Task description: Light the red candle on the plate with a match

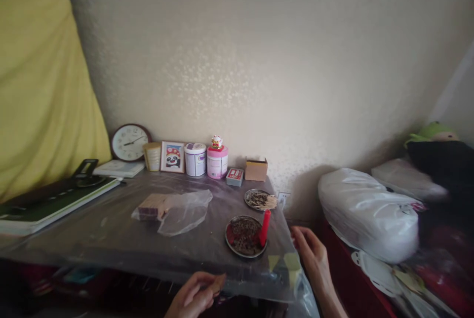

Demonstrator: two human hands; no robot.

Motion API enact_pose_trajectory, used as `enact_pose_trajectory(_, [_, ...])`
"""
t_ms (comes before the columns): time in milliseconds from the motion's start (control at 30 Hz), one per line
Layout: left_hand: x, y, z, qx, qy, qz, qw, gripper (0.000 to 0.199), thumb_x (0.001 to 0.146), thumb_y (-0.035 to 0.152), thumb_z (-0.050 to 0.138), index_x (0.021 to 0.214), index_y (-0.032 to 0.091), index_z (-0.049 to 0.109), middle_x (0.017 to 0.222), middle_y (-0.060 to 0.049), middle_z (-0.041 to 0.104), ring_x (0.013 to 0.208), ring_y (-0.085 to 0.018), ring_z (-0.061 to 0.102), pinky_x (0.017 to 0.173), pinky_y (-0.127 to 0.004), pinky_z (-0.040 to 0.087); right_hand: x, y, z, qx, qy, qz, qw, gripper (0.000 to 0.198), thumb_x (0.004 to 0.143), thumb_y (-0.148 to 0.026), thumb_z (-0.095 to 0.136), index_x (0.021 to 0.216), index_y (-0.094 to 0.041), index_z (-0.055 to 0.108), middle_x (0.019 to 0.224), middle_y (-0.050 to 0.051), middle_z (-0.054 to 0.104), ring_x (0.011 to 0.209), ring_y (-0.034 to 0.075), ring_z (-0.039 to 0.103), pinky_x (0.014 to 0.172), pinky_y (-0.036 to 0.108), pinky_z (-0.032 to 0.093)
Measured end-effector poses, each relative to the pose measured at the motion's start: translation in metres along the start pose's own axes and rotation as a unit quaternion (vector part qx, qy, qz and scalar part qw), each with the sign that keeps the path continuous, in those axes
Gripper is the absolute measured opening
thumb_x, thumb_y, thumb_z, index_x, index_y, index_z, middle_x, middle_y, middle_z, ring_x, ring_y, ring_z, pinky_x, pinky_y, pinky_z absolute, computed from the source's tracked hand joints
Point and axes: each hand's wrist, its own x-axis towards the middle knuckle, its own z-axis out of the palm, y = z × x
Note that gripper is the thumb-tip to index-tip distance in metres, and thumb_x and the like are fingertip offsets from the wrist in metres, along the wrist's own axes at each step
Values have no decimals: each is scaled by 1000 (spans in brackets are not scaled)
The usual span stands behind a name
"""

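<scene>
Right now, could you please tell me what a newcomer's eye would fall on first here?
Probably the red candle, standing at the right side of a dark round plate on the right part of the table. Next might come the large yellow cloth at the far left, then the bulging white bag beyond the table's right side.

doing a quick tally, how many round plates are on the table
2: a front plate with the red candle, and a rear plate by the box. No others visible.

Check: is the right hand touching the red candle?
Apart. The head view shows a strip of table between the right hand and the red candle.
</scene>
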Motion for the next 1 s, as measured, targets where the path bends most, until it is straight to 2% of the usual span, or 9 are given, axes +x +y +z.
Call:
enact_pose_trajectory(67, [-7,5,7,26,-29,28,999,39,56,51,73,80,21,66,96,-7,70,97,-28,59,85,-37,42,-35,-16,5,13,-91,-3,996,39,77,-54,53,70,-17,63,59,-1,59,59,14,54,53,20,41])
enact_pose_trajectory(133, [-12,9,14,36,-65,57,996,35,61,48,71,84,21,65,94,-7,70,96,-26,59,86,-36,41,-63,-33,18,19,-177,-15,984,35,81,-51,51,75,-19,64,68,0,64,68,16,59,62,20,44])
enact_pose_trajectory(233, [-16,10,20,22,-104,75,991,34,65,43,70,88,20,63,91,-7,70,91,-24,60,84,-34,40,-89,-50,44,24,-244,-73,967,25,81,-45,55,88,-23,65,88,2,67,86,19,62,77,24,46])
enact_pose_trajectory(333, [-15,5,20,-4,-68,74,995,33,65,43,71,86,19,63,88,-8,70,88,-25,60,80,-35,41,-103,-51,66,24,-277,-116,953,23,80,-44,57,90,-26,66,99,5,66,97,23,60,87,29,45])
enact_pose_trajectory(400, [-16,5,19,-1,-59,87,994,31,64,41,72,83,19,63,85,-7,69,87,-25,60,80,-35,41,-107,-43,75,20,-291,-115,950,22,80,-44,57,88,-26,67,99,6,66,99,25,60,88,32,44])
enact_pose_trajectory(533, [-26,16,18,13,-96,103,990,26,68,36,70,86,20,63,86,-6,69,89,-25,60,79,-32,41,-114,-33,78,21,-299,-106,948,22,78,-42,59,90,-25,67,106,7,64,103,27,58,91,36,43])
enact_pose_trajectory(733, [-31,18,22,-51,-84,98,990,27,67,31,71,91,21,63,95,-6,69,90,-24,60,79,-32,42,-120,-43,70,70,-308,-80,946,22,78,-37,61,95,-23,64,100,6,65,99,24,59,89,33,44])
enact_pose_trajectory(867, [-25,8,19,-183,-109,47,976,28,76,33,62,101,21,60,103,-8,67,94,-22,60,82,-34,43,-122,-42,72,124,-275,-61,952,26,76,-35,62,99,-23,61,109,6,62,107,24,55,95,34,40])
enact_pose_trajectory(1000, [-25,6,19,-249,-138,-37,958,25,82,33,54,101,18,62,94,-7,67,85,-18,61,80,-32,44,-128,-40,76,149,-268,-57,950,29,74,-31,64,102,-22,60,118,7,59,113,25,52,98,35,38])
